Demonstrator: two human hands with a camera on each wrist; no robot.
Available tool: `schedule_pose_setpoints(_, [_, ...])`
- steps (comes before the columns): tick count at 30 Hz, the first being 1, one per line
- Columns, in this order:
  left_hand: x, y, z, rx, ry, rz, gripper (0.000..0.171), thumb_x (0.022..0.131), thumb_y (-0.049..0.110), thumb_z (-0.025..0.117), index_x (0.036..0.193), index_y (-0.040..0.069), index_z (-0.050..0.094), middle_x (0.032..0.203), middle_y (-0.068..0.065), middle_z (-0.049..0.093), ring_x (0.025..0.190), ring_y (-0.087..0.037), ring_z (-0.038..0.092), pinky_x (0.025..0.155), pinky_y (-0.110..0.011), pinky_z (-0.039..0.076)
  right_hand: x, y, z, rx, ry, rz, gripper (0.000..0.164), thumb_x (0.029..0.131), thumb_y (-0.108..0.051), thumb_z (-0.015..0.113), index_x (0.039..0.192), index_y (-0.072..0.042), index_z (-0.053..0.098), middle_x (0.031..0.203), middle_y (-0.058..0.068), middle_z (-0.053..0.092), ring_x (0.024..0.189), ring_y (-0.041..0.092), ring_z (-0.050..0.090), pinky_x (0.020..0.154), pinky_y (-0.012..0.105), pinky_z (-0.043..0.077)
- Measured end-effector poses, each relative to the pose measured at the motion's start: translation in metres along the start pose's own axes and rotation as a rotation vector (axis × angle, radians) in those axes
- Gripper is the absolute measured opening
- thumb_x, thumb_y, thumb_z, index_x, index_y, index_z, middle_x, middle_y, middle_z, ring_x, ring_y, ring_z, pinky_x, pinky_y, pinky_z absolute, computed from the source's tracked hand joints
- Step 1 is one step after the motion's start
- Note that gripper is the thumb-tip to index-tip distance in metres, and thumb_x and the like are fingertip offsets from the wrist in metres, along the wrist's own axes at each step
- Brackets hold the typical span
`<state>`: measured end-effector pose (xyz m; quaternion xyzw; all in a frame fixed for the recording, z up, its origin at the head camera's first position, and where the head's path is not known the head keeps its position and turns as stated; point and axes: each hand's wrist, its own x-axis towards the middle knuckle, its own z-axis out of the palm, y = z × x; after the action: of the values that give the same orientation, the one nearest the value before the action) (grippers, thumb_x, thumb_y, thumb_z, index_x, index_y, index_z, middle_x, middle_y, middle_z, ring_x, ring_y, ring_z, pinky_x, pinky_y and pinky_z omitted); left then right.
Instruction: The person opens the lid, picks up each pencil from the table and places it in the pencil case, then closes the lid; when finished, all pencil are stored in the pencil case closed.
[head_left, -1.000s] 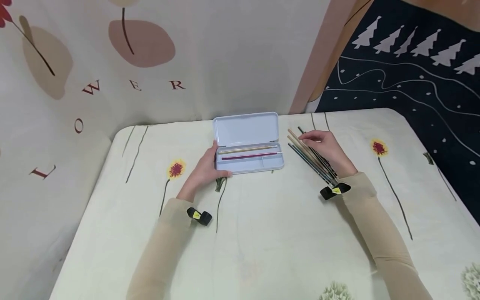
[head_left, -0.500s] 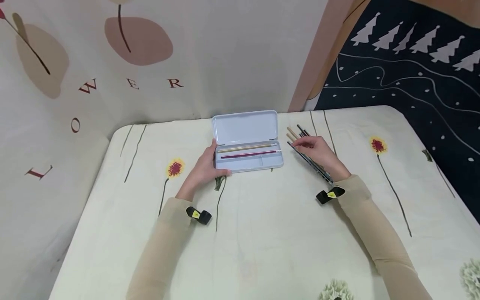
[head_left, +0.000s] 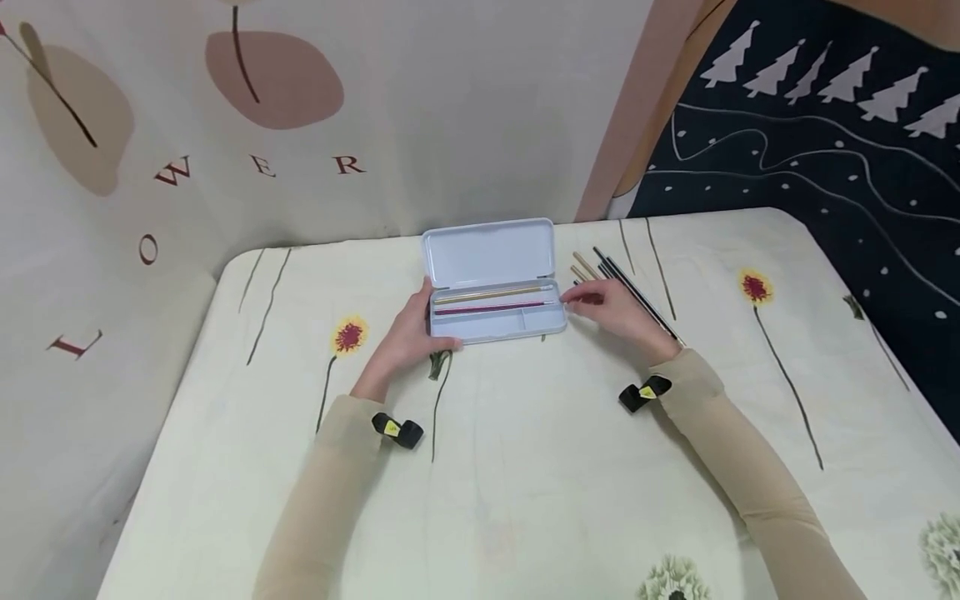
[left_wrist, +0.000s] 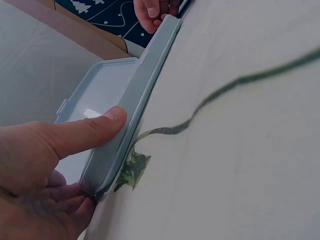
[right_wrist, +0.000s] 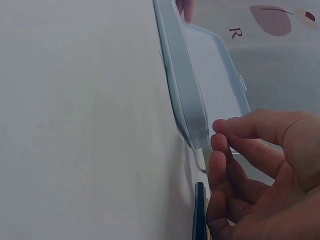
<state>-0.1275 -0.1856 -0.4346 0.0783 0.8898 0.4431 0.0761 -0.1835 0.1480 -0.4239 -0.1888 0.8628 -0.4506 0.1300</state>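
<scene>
A pale blue pencil case (head_left: 487,335) lies with its lid raised. Inside are a gold pencil (head_left: 491,294) and a red pencil (head_left: 487,307). My left hand (head_left: 405,335) grips the case's left end, thumb over the front wall and fingers around the end, as the left wrist view shows. My right hand (head_left: 611,315) is at the case's right end, its fingertips close to the red pencil's end. In the right wrist view its fingers bend loosely, with thumb and fingertips near each other and nothing visible between them. Whether they touch the pencil is hidden.
Several loose dark pencils (head_left: 637,292) and tan pencils (head_left: 585,265) lie right of the case, partly under my right hand. A pale flower-printed cloth (head_left: 510,483) covers the table. A printed curtain (head_left: 480,108) hangs behind its back edge.
My right hand has moved left from the loose pencils to the case's right end. The red pencil has shifted slightly left inside the case. My left hand has stayed on the case.
</scene>
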Motion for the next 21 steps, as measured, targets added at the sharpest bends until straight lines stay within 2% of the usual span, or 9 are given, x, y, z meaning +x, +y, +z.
schedule_pose_setpoints(4, [0.000,0.002,0.000,-0.001,0.006,0.024,0.113,0.073,0.014,0.086,0.156,0.014,0.009,0.142,-0.017,0.040,0.130,-0.031,0.037,0.110,-0.049,0.025,-0.001,0.000,-0.003,0.013,0.012,0.014,0.019,0.092,-0.004,0.062,0.108,0.003,0.070,0.110,0.018,0.065,0.093,0.025,0.057,0.078,0.030,0.044])
schedule_pose_setpoints(12, [-0.003,0.007,-0.001,0.009,-0.003,-0.010,0.114,0.075,0.015,0.084,0.156,0.011,0.004,0.145,-0.019,0.036,0.133,-0.033,0.032,0.110,-0.050,0.023,-0.011,0.006,-0.021,0.043,0.061,0.062,0.022,0.094,-0.006,0.060,0.112,0.003,0.068,0.115,0.019,0.064,0.095,0.025,0.056,0.076,0.025,0.045])
schedule_pose_setpoints(21, [-0.002,0.006,-0.001,0.000,-0.001,0.000,0.113,0.075,0.014,0.084,0.156,0.010,0.006,0.142,-0.020,0.038,0.130,-0.033,0.035,0.110,-0.050,0.024,-0.025,0.015,-0.046,0.057,0.117,0.102,0.026,0.097,-0.011,0.059,0.119,0.000,0.066,0.115,0.017,0.063,0.097,0.023,0.056,0.078,0.025,0.045])
